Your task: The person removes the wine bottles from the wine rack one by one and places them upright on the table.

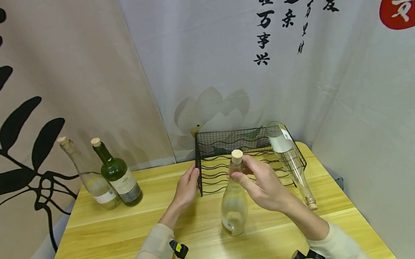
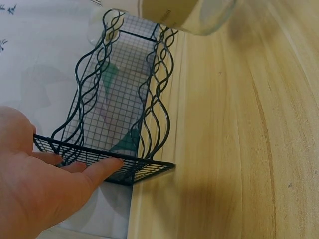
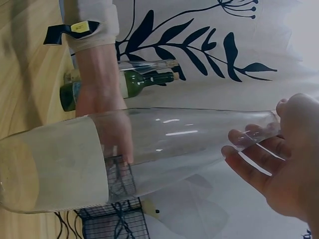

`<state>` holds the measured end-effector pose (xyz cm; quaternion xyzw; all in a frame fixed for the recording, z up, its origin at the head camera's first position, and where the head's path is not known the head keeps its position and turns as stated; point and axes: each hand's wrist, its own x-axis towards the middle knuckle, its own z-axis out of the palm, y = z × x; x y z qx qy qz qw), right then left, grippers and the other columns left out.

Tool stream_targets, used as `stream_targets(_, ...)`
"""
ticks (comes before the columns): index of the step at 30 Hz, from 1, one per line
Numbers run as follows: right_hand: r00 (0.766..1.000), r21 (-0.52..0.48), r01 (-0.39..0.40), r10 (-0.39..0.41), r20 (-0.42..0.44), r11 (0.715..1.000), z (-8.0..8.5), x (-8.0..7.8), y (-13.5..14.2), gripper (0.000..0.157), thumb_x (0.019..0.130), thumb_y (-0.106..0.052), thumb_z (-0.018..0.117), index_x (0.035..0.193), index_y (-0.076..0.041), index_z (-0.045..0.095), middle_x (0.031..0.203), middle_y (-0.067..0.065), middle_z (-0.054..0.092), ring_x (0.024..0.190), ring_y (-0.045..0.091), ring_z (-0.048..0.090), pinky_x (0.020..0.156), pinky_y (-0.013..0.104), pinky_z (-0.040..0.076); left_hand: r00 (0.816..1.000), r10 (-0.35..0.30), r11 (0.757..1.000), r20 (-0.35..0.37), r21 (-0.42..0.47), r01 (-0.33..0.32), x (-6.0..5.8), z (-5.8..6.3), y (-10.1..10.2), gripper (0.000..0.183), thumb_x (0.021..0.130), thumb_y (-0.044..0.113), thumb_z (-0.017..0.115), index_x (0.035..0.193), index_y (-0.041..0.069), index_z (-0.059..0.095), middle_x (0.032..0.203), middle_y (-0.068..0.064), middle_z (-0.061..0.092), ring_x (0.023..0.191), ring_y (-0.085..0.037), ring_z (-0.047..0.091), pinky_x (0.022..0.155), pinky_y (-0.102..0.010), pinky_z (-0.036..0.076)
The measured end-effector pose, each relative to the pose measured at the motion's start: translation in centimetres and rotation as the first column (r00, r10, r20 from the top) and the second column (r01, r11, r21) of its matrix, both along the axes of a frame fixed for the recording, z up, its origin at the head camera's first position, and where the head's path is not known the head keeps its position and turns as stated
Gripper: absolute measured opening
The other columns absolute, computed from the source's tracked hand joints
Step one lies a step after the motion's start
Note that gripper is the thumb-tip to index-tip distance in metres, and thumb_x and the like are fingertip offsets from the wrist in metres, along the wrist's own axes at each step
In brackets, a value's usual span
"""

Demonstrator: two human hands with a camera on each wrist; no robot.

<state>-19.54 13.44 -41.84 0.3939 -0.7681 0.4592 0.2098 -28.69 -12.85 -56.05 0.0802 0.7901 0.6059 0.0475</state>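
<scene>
My right hand (image 1: pixel 265 185) pinches the neck of a clear glass bottle (image 1: pixel 234 208) with a cork (image 1: pixel 236 156) in its top. The bottle leans, its base toward the front edge of the table. In the right wrist view, its pale label (image 3: pixel 60 169) wraps the wide lower part, and my fingertips (image 3: pixel 239 159) are at the narrow neck. My left hand (image 1: pixel 186 188) touches the left end of a black wire rack (image 1: pixel 215 176). The left wrist view has straight fingers (image 2: pixel 104 169) lying along the rack's mesh end panel (image 2: pixel 149 169).
Another corked clear bottle (image 1: pixel 295 166) lies across the rack's right end, neck toward the front. Upright at the table's left are a clear bottle (image 1: pixel 95 184) and a green bottle (image 1: pixel 120 175), both corked. A printed cloth (image 1: pixel 218 59) hangs behind the wooden table (image 1: pixel 101 246).
</scene>
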Motion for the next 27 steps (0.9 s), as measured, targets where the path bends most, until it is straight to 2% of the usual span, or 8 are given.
stream_targets(5,1.000,0.007,0.000,0.000,0.018,1.000,-0.7,-0.2,-0.4,0.010,0.113,-0.002,0.064,0.123,-0.002,0.067,0.105,0.010,0.078,0.092,0.022,0.079,0.085,0.032,0.072,1.000,-0.006,1.000,0.006,0.025,0.006,0.1,0.1,0.0,0.064,0.125,0.047,0.037,0.180,0.016,0.031,0.180,-0.021,0.042,0.167,-0.040,0.043,0.124,-0.064,0.054)
stream_targets(12,0.999,0.017,0.005,-0.006,0.050,1.000,-1.3,-0.3,-0.7,0.012,0.111,0.002,0.064,0.121,-0.002,0.067,0.105,0.015,0.079,0.093,0.022,0.079,0.085,0.035,0.072,1.000,-0.019,0.999,0.007,0.026,0.019,0.0,0.1,0.0,0.064,0.126,0.042,0.034,0.181,0.011,0.027,0.183,-0.025,0.035,0.168,-0.045,0.039,0.125,-0.066,0.052)
stream_targets(18,0.998,0.027,0.016,-0.018,0.058,1.000,-1.8,-0.4,-0.8,0.009,0.113,-0.003,0.063,0.121,-0.004,0.067,0.105,0.011,0.079,0.092,0.020,0.078,0.086,0.032,0.072,0.999,-0.031,0.999,0.008,0.045,0.030,0.0,0.1,-0.1,0.064,0.125,0.046,0.037,0.181,0.016,0.029,0.183,-0.021,0.037,0.169,-0.042,0.039,0.125,-0.066,0.052)
stream_targets(27,0.997,0.025,0.024,-0.026,0.069,0.999,-1.9,-0.5,-1.0,0.011,0.113,-0.001,0.063,0.122,-0.003,0.067,0.106,0.015,0.079,0.094,0.021,0.079,0.088,0.039,0.073,1.000,-0.016,0.999,0.007,0.028,0.015,0.1,0.1,0.0,0.065,0.125,0.047,0.036,0.181,0.015,0.029,0.185,-0.017,0.035,0.170,-0.042,0.036,0.128,-0.064,0.050)
